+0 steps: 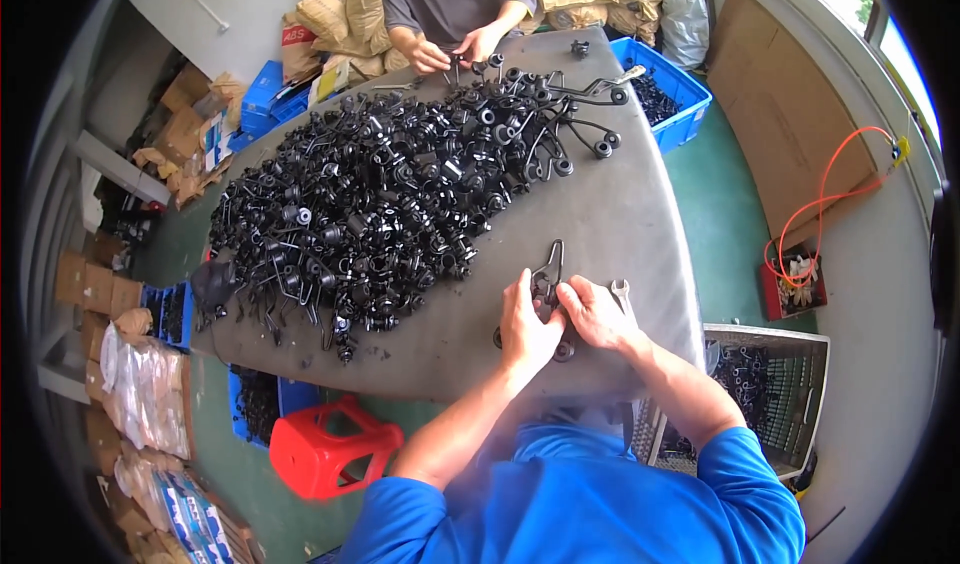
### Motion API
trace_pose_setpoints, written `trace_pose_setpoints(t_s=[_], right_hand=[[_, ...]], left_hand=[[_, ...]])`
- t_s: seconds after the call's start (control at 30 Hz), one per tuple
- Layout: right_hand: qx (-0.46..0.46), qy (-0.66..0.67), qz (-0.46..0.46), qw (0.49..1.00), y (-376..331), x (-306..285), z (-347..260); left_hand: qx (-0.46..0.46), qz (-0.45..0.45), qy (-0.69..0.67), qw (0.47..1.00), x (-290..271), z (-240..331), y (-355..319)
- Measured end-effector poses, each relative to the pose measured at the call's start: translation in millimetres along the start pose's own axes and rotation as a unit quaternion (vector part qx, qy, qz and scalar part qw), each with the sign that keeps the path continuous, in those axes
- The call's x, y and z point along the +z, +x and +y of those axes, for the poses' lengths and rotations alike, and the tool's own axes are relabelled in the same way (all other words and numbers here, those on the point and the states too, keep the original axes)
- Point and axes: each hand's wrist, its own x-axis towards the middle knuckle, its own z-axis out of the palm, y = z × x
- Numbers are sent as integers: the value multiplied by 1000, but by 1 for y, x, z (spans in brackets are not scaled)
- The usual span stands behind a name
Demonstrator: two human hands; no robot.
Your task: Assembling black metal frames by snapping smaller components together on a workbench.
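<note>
Near the table's front edge, my left hand (530, 326) and my right hand (592, 312) are closed together on a black bent-rod part (553, 256). Its narrow rod loop sticks up beyond my fingertips; the lower end is mostly hidden by my hands. Small round black pieces (564, 350) show just below my fingers. Beside my right hand lies a silver open-ended wrench (622, 296). A large heap of black metal parts with rods and round bushings (370, 204) spreads to the left on the grey table (600, 214).
Across the table, a co-worker's hands (455, 54) handle a small black part. Blue crates of black parts (690, 124) stand beyond the right edge and at left. A grey crate (815, 384) is at lower right, a red stool (330, 449) at lower left.
</note>
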Motion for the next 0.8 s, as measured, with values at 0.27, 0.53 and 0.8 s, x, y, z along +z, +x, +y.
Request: trace_pose_setpoints(t_s=[0.27, 0.53, 0.8], right_hand=[[-60, -199, 143, 968, -43, -42, 22], [79, -195, 176, 962, -71, -32, 22], [-25, -57, 227, 972, -78, 21, 14]], left_hand=[[-165, -62, -97, 979, -50, -29, -8], [-332, -306, -409, 793, -72, -57, 41], [-226, -165, -444, 851, -57, -39, 26]])
